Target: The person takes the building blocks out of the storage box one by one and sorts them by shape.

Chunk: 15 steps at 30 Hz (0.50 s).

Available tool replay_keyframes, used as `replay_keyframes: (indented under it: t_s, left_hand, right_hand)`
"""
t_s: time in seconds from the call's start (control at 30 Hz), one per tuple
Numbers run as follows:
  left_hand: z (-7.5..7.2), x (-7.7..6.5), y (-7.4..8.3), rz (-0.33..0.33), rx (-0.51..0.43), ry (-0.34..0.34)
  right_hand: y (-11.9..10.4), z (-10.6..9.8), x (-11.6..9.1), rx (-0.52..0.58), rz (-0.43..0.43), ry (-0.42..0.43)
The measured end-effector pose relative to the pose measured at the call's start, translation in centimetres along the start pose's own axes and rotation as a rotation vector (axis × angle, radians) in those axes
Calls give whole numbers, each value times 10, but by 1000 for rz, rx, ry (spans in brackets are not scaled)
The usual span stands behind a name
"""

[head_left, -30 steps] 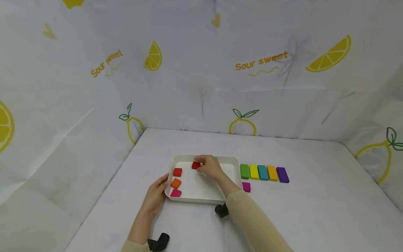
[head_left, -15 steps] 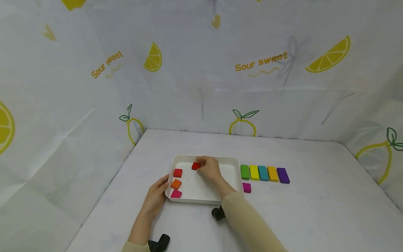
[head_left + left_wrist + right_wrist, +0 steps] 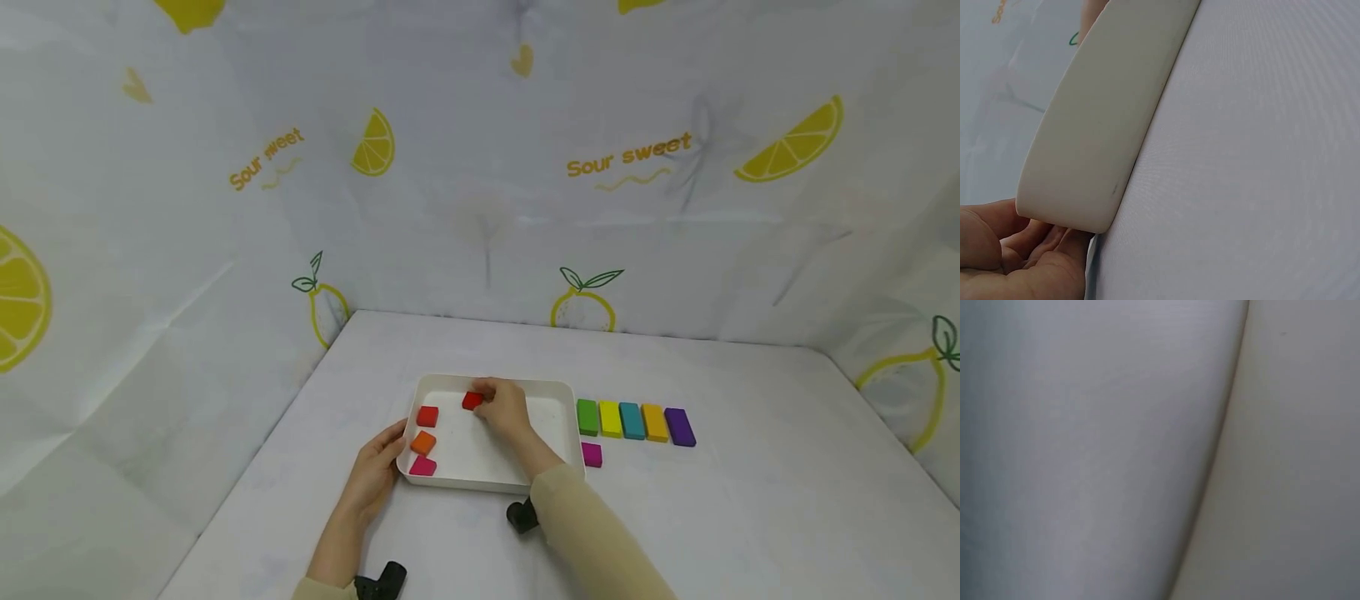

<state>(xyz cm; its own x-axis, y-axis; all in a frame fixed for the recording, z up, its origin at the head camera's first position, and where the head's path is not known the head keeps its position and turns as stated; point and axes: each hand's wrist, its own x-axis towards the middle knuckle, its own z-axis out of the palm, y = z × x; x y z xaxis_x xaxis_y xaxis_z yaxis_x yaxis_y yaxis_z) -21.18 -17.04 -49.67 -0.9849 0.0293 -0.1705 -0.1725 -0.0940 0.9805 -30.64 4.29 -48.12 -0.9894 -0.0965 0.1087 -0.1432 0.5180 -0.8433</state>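
Observation:
My left hand (image 3: 375, 471) holds the white tray (image 3: 491, 486) by its left side. In the left wrist view the thumb and fingers of that hand (image 3: 1029, 250) meet the end of the tray's wall (image 3: 1097, 119). Over the tray's back part, my right hand (image 3: 506, 408) pinches a small dark red block (image 3: 472, 401) between thumb and fingers. A red block (image 3: 427, 416), an orange block (image 3: 423, 442) and a pink block (image 3: 423, 466) lie inside along the tray's left side. The right wrist view has only pale surfaces, without the hand.
Right of the tray stands a row of longer bars: green (image 3: 588, 417), yellow (image 3: 611, 419), blue (image 3: 632, 421), orange (image 3: 655, 423) and purple (image 3: 680, 427). A magenta block (image 3: 592, 455) lies by the tray's right edge. Lemon-printed cloth (image 3: 487, 192) hangs behind the white table (image 3: 750, 500).
The whole head view has shifted slightly down and right. Both hands keep their places, the right one still pinching the dark red block with its forearm swung slightly left.

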Motion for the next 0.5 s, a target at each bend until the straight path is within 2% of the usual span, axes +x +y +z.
replay_keyframes:
  t_s: [0.27, 0.5]
  left_hand:
    - [1, 0, 0, -6, -2, 7]
    - [1, 0, -1, 6, -14, -8]
  right_hand:
    - [4, -5, -3, 7, -2, 42]
    - [-6, -20, -6, 107, 15, 43]
